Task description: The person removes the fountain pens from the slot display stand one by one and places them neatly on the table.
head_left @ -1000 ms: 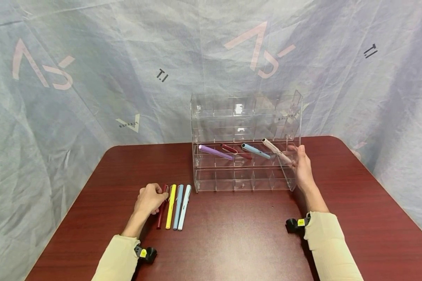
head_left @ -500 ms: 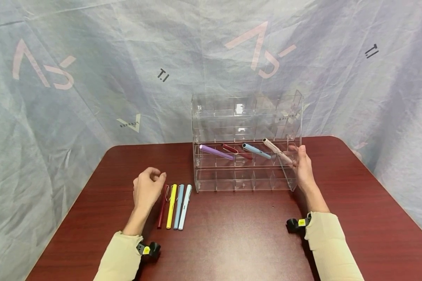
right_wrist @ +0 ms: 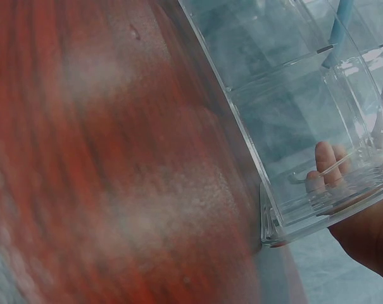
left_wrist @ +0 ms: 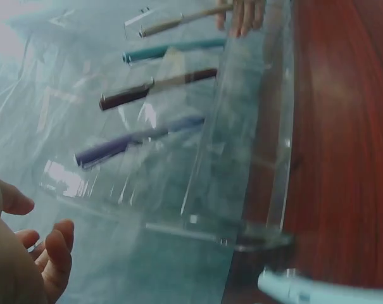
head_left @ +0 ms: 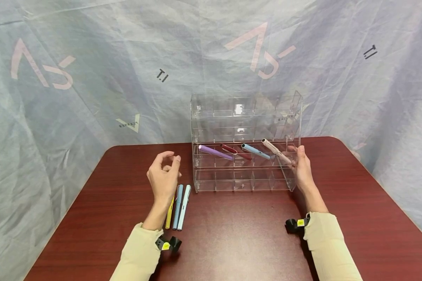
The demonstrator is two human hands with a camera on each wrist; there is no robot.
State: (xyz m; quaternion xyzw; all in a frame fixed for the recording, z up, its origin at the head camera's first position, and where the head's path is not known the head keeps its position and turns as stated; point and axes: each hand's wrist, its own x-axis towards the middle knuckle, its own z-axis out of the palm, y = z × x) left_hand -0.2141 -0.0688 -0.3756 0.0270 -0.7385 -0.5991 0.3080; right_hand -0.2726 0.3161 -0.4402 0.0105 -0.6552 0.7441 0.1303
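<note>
My left hand (head_left: 164,175) hovers over the table beside several pens, its fingers loosely bent with nothing between them. In the left wrist view, the fingers (left_wrist: 58,253) are apart from the rack. A yellow pen (head_left: 169,216), a blue pen (head_left: 177,207) and a white pen (head_left: 184,207) lie side by side; the dark red pen is hidden behind my left hand and wrist. My right hand (head_left: 302,168) grips the right side of a clear acrylic rack (head_left: 242,185), its fingertips (right_wrist: 324,161) showing through the panel.
In the rack's middle tier rest a purple pen (head_left: 215,152), a dark red pen (head_left: 228,148), a light blue pen (head_left: 256,151) and a pale pink pen (head_left: 276,150), all tilted. The table (head_left: 239,242) is reddish brown, with a grey printed curtain (head_left: 161,109) behind.
My left hand has lifted off the dark red pen on the table and moved up and right, toward the rack's left side. My right hand stays on the rack.
</note>
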